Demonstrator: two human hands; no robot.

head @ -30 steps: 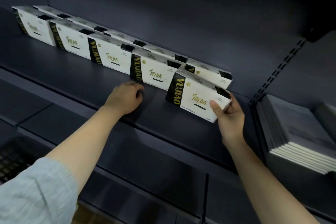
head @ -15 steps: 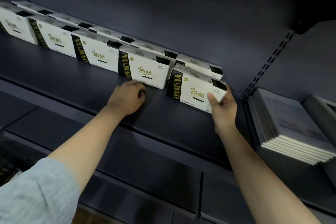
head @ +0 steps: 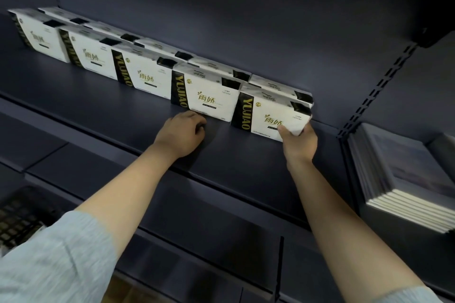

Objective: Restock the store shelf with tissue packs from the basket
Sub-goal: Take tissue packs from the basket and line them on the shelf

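Right hand grips the lower right corner of the last tissue pack, thumb on the front face, other fingers hidden behind it. That pack stands on the shelf at the right end of the front row, just beside the next pack, narrow gap between. Left hand is curled into a loose fist holding nothing, knuckles on the shelf, touching or nearly touching the next pack's bottom edge. Second row of packs stands behind, against the back wall. Open shelf in front of the rows to the front lip; some room right of the held pack before the slotted upright. Stacked booklets lie in the neighbouring bay. Basket sits at lower left, contents unclear.
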